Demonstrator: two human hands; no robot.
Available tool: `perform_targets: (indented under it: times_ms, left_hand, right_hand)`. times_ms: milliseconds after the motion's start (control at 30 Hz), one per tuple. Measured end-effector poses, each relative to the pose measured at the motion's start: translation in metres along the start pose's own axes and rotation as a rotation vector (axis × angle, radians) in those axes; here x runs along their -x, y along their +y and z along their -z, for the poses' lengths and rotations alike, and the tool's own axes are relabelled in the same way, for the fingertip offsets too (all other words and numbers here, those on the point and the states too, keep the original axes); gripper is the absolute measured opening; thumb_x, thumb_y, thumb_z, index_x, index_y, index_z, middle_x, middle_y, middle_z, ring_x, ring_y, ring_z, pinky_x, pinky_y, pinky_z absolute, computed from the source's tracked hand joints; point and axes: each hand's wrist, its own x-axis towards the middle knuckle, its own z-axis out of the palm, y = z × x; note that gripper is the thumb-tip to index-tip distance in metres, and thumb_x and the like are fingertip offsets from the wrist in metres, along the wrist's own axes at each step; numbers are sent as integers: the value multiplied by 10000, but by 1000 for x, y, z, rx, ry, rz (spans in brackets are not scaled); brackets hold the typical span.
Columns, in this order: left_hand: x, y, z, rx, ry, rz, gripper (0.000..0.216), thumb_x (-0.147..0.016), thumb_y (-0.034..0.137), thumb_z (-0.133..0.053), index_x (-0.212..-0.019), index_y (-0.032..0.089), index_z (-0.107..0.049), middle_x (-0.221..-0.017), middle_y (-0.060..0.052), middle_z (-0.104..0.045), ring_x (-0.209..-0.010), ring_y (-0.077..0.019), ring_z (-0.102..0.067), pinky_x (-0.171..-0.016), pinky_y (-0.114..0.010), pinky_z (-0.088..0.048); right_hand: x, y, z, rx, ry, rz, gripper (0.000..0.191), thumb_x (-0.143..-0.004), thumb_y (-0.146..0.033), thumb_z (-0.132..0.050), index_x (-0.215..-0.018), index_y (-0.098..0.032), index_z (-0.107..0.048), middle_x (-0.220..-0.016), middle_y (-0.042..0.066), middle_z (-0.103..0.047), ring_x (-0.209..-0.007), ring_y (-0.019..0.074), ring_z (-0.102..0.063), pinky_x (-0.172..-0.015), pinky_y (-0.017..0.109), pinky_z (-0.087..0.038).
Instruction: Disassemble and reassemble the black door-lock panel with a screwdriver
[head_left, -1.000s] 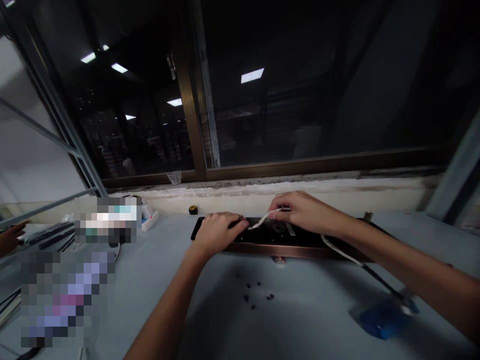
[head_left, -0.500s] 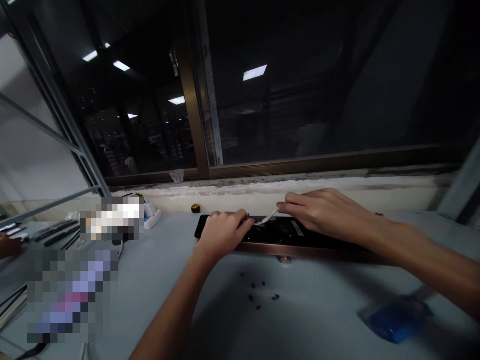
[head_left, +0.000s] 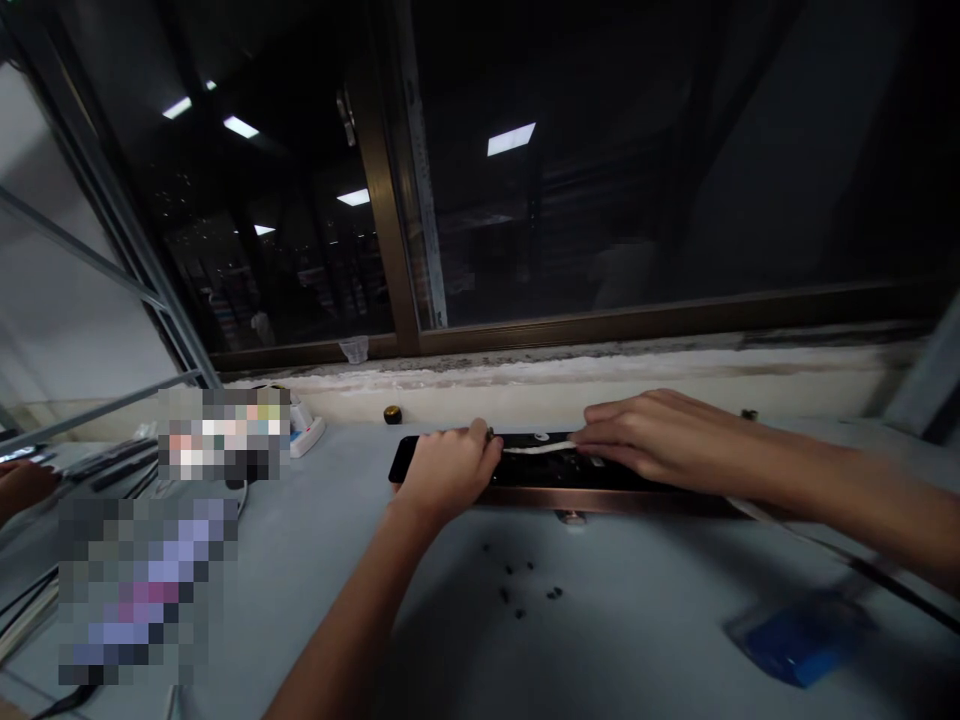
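Observation:
A white cable stretches nearly level between my two hands, over a long black panel with a copper-coloured edge. The fingers of my left hand are closed at the cable's left end, where a small brassy bit shows by the fingertips. Farther right, my right hand pinches the cable between thumb and fingers. Past my right wrist a white cable runs on and turns dark toward the right edge. The panel's right part is hidden under my right hand and forearm.
Several small dark pieces lie in front of the panel. A blurred blue object sits at front right. Behind stand a dark round knob and a white power strip. Another person's hand shows at far left.
My right hand has moved slightly right and lower, and the white cable, slanted before, now lies straighter along the panel. My left hand has barely moved.

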Motion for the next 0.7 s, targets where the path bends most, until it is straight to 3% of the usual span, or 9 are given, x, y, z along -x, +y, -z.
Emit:
perform_targets:
  times_ms: [100, 233, 333, 433, 700]
  left_hand:
    - [1, -1, -2, 55, 3, -35, 329, -914, 371, -227, -969, 190, -495, -870, -63, -661, -824, -232, -625, -740, -365, -445]
    - [3, -12, -6, 227, -61, -149, 457, -876, 510, -257, -1115, 180, -465, -1073, -92, -608, -1017, -247, -545, -885, -418, -373]
    - [4, -22, -10, 324, -152, -219, 670, -746, 654, -402, -1223, 183, -404, -1200, -115, -532, -1101, -280, -480, -921, -437, -345]
    - [2, -28, -13, 334, -165, -235, 799, -638, 691, -508, -1253, 195, -387, -1224, -118, -510, -1108, -298, -467, -912, -450, -345]
    - [-7, -26, -8, 347, -147, -274, 787, -627, 678, -524, -1246, 206, -411, -1234, -91, -517, -1133, -271, -455, -945, -404, -323]
  right_hand:
    - [4, 8, 3, -174, -7, -117, 334, -867, -307, -342, -865, -213, -662, -824, 58, -671, -729, 213, -620, -618, 326, -424]
    - [15, 15, 7, -497, -71, -219, 332, -815, -419, -441, -992, -214, -634, -1021, 67, -653, -946, 253, -583, -836, 408, -427]
    - [22, 15, 2, -672, -187, -252, 555, -718, -463, -570, -1225, -252, -492, -1202, 66, -573, -1073, 282, -526, -891, 411, -424]
    - [24, 14, -7, -563, -170, -267, 746, -604, -493, -659, -1275, -247, -447, -1268, 86, -522, -1130, 330, -475, -914, 445, -413]
    - [29, 8, -18, -413, -11, -249, 564, -700, -492, -580, -1194, -228, -515, -1151, 104, -608, -1004, 278, -585, -800, 412, -504]
